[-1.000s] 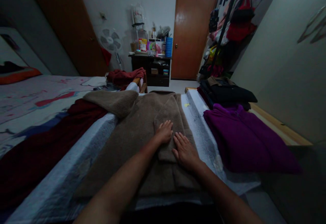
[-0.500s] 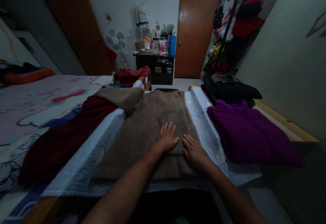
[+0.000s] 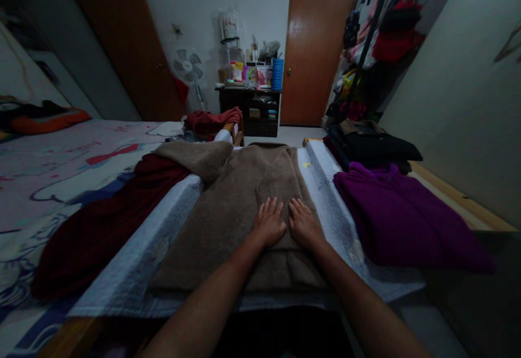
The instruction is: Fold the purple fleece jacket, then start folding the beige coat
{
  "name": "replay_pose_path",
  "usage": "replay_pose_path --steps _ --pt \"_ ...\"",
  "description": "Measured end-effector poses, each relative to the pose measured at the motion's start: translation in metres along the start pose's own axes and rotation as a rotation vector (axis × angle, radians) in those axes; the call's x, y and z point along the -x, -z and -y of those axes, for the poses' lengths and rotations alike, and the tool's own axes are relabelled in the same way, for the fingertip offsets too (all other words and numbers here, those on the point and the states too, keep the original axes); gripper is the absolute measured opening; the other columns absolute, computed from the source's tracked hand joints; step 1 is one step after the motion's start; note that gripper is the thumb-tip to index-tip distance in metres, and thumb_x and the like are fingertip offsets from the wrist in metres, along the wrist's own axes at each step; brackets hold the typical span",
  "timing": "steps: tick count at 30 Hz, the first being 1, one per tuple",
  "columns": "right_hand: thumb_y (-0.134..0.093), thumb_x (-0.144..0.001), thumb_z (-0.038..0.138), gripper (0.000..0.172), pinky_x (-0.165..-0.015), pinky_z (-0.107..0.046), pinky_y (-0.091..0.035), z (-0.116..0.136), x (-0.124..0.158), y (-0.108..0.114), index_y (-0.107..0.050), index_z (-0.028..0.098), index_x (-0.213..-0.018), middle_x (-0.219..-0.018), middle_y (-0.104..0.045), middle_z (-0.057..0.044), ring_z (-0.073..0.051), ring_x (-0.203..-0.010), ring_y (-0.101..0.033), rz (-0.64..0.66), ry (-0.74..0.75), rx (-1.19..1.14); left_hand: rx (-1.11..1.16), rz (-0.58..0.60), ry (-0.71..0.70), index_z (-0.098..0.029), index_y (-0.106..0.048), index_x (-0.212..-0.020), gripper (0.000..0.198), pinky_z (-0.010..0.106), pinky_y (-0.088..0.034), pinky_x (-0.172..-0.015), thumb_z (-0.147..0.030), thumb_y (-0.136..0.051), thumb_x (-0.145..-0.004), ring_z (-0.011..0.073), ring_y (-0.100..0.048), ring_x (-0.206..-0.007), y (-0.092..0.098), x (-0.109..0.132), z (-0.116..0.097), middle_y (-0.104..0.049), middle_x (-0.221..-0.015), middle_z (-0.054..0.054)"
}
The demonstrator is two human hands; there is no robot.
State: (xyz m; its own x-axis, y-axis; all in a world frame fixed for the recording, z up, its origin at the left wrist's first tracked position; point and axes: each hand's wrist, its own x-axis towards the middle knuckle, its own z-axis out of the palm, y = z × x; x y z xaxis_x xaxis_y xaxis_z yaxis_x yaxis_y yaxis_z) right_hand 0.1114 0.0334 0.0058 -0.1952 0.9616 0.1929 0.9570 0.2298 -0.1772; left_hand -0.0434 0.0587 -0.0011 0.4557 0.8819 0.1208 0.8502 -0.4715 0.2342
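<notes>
A brown fleecy garment [image 3: 228,222] lies spread on a pale blue-white cloth [image 3: 163,222] in front of me. Its right side is folded inward, with a sleeve laid over the body, while the other sleeve stretches out to the left. My left hand [image 3: 268,222] rests flat on the folded part, fingers outstretched. Close beside it, my right hand [image 3: 303,222] also lies flat on the fabric near the folded edge. Neither hand grasps anything.
To the right lie a folded purple garment [image 3: 407,217] and a dark clothes stack [image 3: 374,144]. A dark red garment [image 3: 101,217] lies on the left, partly over the patterned bed [image 3: 52,157]. Farther back stand a fan [image 3: 189,68] and a black cabinet [image 3: 232,109].
My right hand has shifted slightly up and left on the brown garment, closer to my left hand. The left hand stays in nearly the same place. The whole view has tilted slightly.
</notes>
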Motion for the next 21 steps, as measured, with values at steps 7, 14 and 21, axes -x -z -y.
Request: replay_pose_path --steps 7,14,21 --pt "-0.039 -0.092 0.021 0.052 -0.116 -0.043 -0.025 0.001 0.000 0.002 -0.045 0.006 -0.142 -0.153 -0.037 -0.014 -0.025 -0.144 -0.027 -0.002 -0.012 0.006 0.030 -0.056 -0.009 -0.019 -0.039 -0.146 0.060 0.047 -0.020 -0.118 -0.036 -0.048 -0.089 0.0292 -0.021 -0.146 0.001 0.005 0.001 -0.030 -0.157 0.010" --pt "-0.040 -0.092 0.022 0.050 -0.115 -0.040 -0.025 0.002 -0.002 0.004 -0.048 0.006 -0.139 -0.150 -0.041 -0.015 -0.026 -0.141 -0.031 0.025 -0.004 0.020 0.060 -0.077 -0.037 -0.023 -0.044 -0.142 0.049 0.048 -0.025 -0.117 -0.032 -0.042 -0.094 0.0269 -0.026 -0.145 0.002 0.009 0.004 -0.037 -0.154 0.006" --pt "-0.043 -0.089 0.020 0.029 -0.090 -0.038 -0.044 0.007 -0.036 0.040 -0.066 0.014 -0.106 -0.115 -0.066 -0.017 -0.029 -0.108 -0.059 0.174 -0.018 0.131 0.087 -0.016 -0.084 -0.019 -0.040 -0.144 0.052 0.049 -0.023 -0.118 -0.031 -0.044 -0.094 0.0254 -0.023 -0.146 0.005 0.012 0.006 -0.032 -0.157 0.009"
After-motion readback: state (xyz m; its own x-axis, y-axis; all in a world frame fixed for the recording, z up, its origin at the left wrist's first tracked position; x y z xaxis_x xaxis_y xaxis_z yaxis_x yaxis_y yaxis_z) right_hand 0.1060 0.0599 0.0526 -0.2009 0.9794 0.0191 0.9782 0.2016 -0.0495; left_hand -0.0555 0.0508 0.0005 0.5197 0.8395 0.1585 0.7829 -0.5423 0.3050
